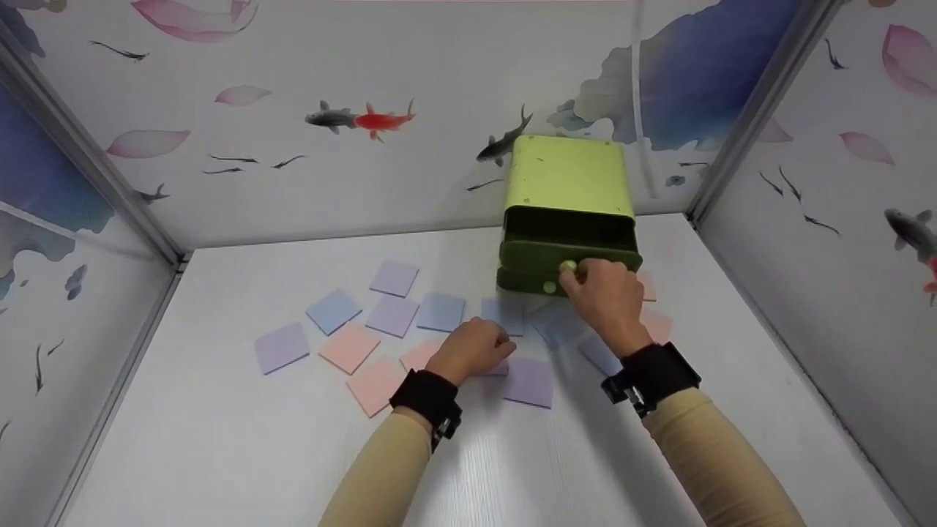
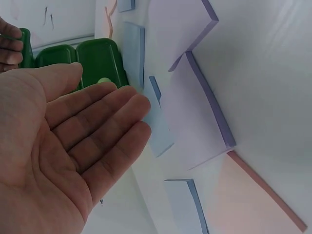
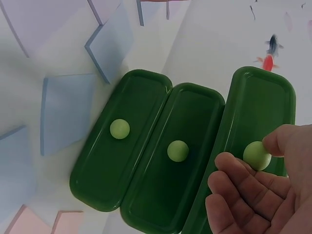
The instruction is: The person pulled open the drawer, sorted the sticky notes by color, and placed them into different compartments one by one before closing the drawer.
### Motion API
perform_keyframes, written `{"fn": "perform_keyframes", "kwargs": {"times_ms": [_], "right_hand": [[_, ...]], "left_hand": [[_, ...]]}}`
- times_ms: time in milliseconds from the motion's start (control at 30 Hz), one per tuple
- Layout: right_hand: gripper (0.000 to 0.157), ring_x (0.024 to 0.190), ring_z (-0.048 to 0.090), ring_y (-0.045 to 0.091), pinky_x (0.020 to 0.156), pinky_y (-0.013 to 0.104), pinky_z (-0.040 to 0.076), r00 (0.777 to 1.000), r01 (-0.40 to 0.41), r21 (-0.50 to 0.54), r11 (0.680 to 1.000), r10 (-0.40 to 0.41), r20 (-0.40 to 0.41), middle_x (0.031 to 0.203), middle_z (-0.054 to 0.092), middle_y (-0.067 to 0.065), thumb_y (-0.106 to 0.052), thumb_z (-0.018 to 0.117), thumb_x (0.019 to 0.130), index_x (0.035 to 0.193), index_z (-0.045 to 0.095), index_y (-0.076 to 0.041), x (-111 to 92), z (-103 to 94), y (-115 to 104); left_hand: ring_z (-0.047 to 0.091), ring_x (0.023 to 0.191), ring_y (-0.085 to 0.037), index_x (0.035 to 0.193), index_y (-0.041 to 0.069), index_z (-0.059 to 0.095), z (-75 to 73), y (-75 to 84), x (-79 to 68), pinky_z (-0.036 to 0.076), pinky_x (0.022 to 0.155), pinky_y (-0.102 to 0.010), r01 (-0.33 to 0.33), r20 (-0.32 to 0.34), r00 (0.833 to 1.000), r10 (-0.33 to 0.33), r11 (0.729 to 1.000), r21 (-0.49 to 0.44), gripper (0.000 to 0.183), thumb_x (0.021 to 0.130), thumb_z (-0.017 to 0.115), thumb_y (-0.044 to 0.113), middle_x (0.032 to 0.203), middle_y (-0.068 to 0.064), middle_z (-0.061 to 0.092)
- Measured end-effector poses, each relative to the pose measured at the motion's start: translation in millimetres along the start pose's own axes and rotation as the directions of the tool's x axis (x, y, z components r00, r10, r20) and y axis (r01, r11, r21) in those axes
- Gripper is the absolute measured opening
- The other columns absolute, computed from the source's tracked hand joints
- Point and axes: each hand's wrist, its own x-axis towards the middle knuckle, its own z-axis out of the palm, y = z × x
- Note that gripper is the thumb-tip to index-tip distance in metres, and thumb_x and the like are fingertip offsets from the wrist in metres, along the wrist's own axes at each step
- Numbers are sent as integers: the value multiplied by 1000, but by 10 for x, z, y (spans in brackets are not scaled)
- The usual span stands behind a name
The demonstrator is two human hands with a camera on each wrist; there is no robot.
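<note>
A lime-green box [image 1: 571, 176] with dark green drawers stands at the back right. Its top drawer [image 3: 264, 105] juts out, and I see part of its dark inside from above. My right hand [image 1: 604, 296] pinches this drawer's round light-green knob [image 3: 257, 156] between thumb and fingers. The two lower drawers, one with a knob [image 3: 178, 151], sit closed beneath. Over the table's middle hovers my left hand [image 1: 472, 348], palm turned sideways and fingers loosely bent, holding nothing. Closest to it lie a purple square sticky-note stack [image 1: 528, 382] and a pink one [image 1: 421, 355] partly hidden by it.
Several more thin square stacks in purple, blue [image 1: 441, 312] and pink [image 1: 350, 348] are spread across the white table [image 1: 219, 439]. Some lie right in front of the box and under my right arm. Printed panels [image 1: 329, 183] with fish and petals enclose the back and sides.
</note>
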Motion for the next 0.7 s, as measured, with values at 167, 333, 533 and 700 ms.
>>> {"fn": "perform_keyframes", "kwargs": {"times_ms": [167,333,533,700], "right_hand": [[42,52,52,24,47,31,31,1000,13,16,1000,-13,-7,55,55,5,-42,57,93,62,61,-14,-73,-6,2],[41,50,50,23,47,30,30,1000,13,20,1000,-13,-14,52,51,3,-39,57,93,60,59,-15,-127,-11,0],[44,48,46,21,46,30,28,1000,25,16,1000,-25,-15,50,44,1,-39,58,92,56,53,-16,-167,-12,9],[43,48,46,20,46,30,28,999,35,8,999,-35,-3,51,45,1,-40,57,93,57,53,-15,-200,1,14]], "left_hand": [[64,81,-15,106,10,76,22,-69,-96,54,78,-32,17,2,1000,-17,1000,-21,29,98,56,28,104,-4,75],[67,87,-16,109,10,75,37,-176,-179,55,80,-34,31,4,1000,-31,999,-18,30,99,54,28,105,-4,74],[68,92,-18,110,7,74,32,-295,-240,55,83,-36,46,-14,999,-47,998,-38,29,98,56,27,104,-5,74],[67,91,-19,111,6,73,27,-361,-286,55,84,-38,69,-17,997,-70,996,-54,31,98,56,28,105,-7,73]]}}
